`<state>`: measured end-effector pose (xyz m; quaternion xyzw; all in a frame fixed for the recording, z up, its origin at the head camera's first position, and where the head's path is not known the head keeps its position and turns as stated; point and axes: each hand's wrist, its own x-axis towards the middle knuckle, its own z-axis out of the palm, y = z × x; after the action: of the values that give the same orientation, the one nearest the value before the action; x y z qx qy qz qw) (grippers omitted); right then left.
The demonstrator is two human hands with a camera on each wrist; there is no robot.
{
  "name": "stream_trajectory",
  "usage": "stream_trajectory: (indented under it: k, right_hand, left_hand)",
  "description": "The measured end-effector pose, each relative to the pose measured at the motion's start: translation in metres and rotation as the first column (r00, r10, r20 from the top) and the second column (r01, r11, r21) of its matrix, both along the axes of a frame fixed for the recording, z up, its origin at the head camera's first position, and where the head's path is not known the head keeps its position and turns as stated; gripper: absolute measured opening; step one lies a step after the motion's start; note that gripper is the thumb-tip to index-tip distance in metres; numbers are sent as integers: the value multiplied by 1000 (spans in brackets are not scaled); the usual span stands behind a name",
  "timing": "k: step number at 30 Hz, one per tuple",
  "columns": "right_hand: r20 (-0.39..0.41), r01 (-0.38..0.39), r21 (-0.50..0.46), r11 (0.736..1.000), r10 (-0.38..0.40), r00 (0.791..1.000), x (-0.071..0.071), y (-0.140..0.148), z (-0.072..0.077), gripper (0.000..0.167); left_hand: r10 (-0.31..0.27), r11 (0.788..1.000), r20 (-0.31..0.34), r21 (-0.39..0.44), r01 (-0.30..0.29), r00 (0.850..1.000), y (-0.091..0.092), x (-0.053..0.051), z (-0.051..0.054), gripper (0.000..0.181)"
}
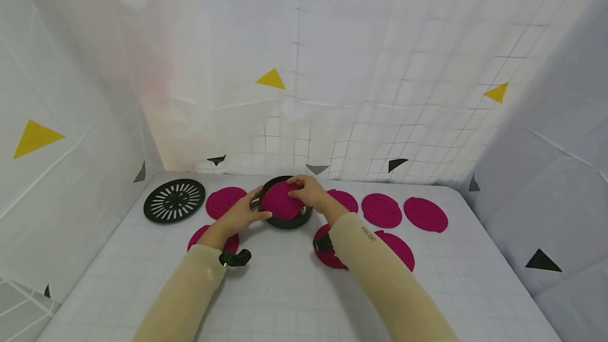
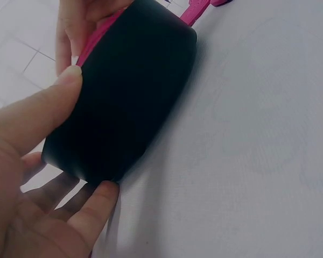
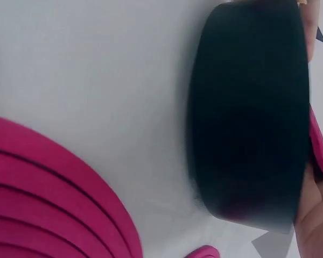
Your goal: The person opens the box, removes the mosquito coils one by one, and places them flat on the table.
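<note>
A round, black, shallow holder [image 1: 286, 224] stands at the back middle of the table. My left hand [image 1: 239, 216] grips it from the left; in the left wrist view the thumb lies at the rim and the fingers are against the side of the black holder [image 2: 129, 97]. My right hand [image 1: 310, 194] pinches a magenta spiral coaster [image 1: 282, 200], tilted over the holder's opening. The coaster's edge [image 3: 320, 142] shows beyond the holder's rim in the right wrist view. The holder's inside is mostly hidden.
More magenta coasters lie flat about the table, such as one behind the left hand [image 1: 225, 199] and two at the right [image 1: 381, 210]. A black slotted disc [image 1: 177, 199] lies at the back left. White sheeting [image 1: 332, 136] walls the table.
</note>
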<state>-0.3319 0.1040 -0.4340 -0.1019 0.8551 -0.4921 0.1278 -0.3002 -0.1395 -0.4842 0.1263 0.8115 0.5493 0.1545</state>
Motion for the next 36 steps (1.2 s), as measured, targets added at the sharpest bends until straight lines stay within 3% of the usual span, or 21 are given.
stream_trajectory:
  k: [15, 22, 28, 36]
  right_hand:
    - [-33, -147, 65, 987, 150, 988, 2, 6, 16, 39]
    - [-56, -154, 40, 987, 156, 986, 4, 10, 15, 46]
    - [-116, -159, 92, 983, 169, 979, 6, 10, 15, 51]
    - [-159, -120, 150, 981, 144, 977, 15, 12, 30, 51]
  left_hand:
    - [-3, 1000, -3, 5, 3, 1000, 0, -1, -3, 98]
    - [-3, 1000, -10, 15, 3, 1000, 0, -2, -3, 98]
    - [-1, 1000, -6, 18, 1, 1000, 0, -3, -4, 97]
    - [-4, 1000, 1, 19, 4, 1000, 0, -3, -4, 98]
